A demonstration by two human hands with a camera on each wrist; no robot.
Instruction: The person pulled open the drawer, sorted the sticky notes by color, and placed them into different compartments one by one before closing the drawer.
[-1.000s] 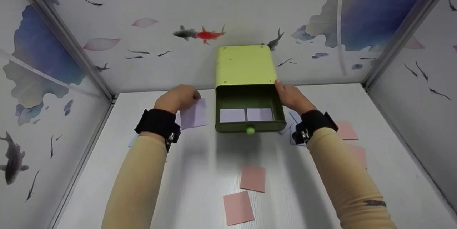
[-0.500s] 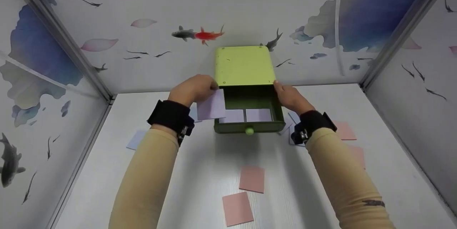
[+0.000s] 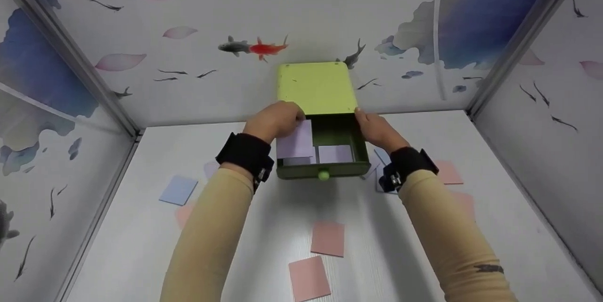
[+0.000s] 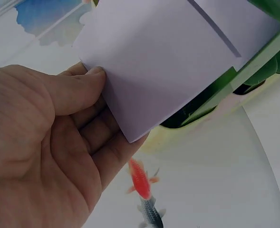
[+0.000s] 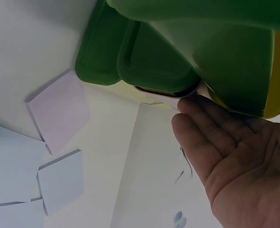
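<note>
A yellow-green cabinet (image 3: 314, 87) stands against the back wall with its top drawer (image 3: 301, 171) pulled out; lower green drawers (image 5: 154, 61) show in the right wrist view. Two purple cards lie side by side in the drawer, the right card (image 3: 335, 153) in fuller view. My left hand (image 3: 275, 120) pinches another purple card (image 3: 294, 141) between thumb and fingers by one end, over the drawer's left part. That held card (image 4: 144, 57) partly covers the left one below. My right hand (image 3: 381, 131) rests against the cabinet's right side, its fingers (image 5: 216, 126) extended.
Pink cards (image 3: 328, 239) lie on the white table (image 3: 264, 255) in front, with another pink card (image 3: 450, 172) at the right. A blue card (image 3: 179, 190) lies at left. Right of the cabinet are a purple card (image 5: 59, 111) and several blue cards (image 5: 61, 183).
My left hand has carried the purple card rightward from beside the cabinet to over the open drawer. The right hand stays at the cabinet's side. The view has shifted slightly.
</note>
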